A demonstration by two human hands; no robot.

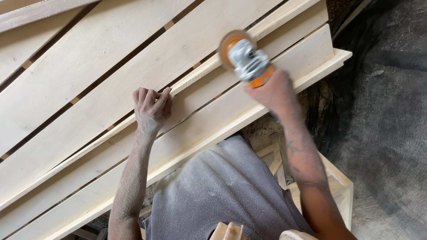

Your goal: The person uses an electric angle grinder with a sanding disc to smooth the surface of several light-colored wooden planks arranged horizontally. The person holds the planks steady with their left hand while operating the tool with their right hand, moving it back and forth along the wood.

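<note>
While my right hand (275,91) is wrapped closed around the orange-and-grey body of an angle grinder (247,60), its fingers are hidden on the far side of the tool, so only the back of the hand shows. Just beyond those fingers, the grinder's round orange disc (230,44) sits against the pale wood, blurred. My left hand (151,108) rests well apart from the grinder, its fingers (143,95) curled shut over the raised edge of a thin slat (195,75), thumb pressed along that edge. Both hands lie on a large slatted wooden panel (102,84) of light, unfinished boards with narrow dark gaps between them, running diagonally under and beyond my fingers. Nearer to me than the hands, both forearms are dusted with fine sawdust, as is my grey shirt (222,186). Below the right forearm stands a small pale wooden frame (340,186), and out past it lies a dark grey floor (382,111).
</note>
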